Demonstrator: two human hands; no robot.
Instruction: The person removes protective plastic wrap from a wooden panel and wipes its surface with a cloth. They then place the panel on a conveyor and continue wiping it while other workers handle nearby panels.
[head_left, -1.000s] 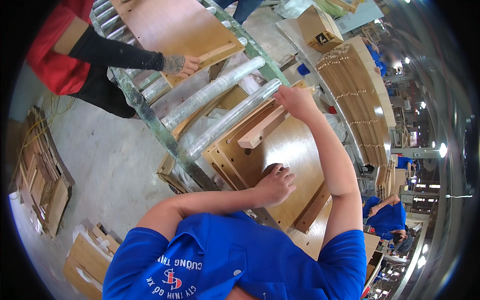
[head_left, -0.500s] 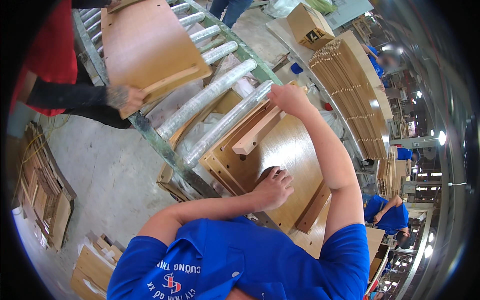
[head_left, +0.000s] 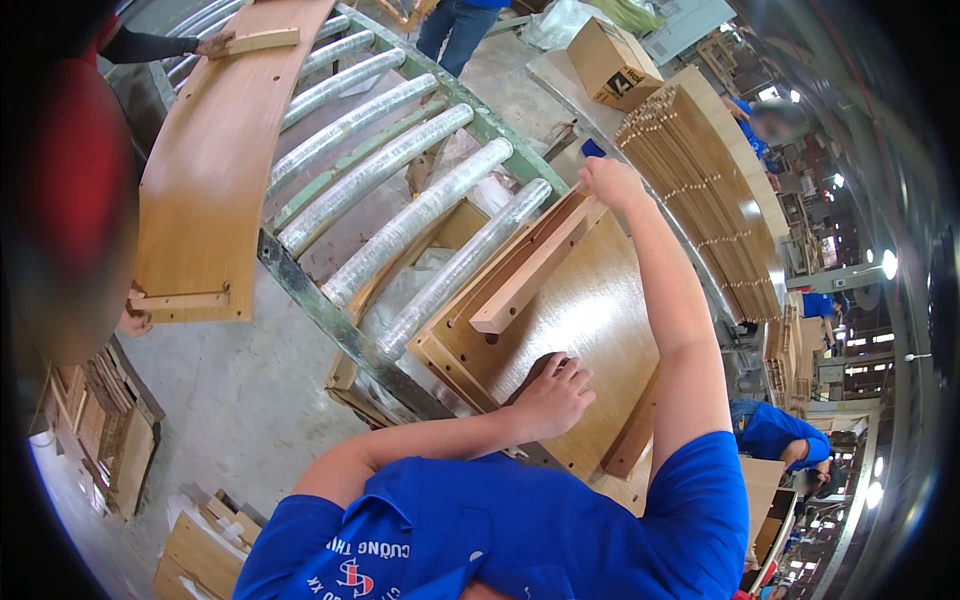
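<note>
Panel (head_left: 590,320) lies tilted against the roller conveyor (head_left: 400,200), batten (head_left: 535,270) on its face. Our left hand (head_left: 550,395) grasps the near edge; our right hand (head_left: 610,180) grips the far corner. We judge it stiff, heavyish, slick-faced; best held by opposite edges.
</note>
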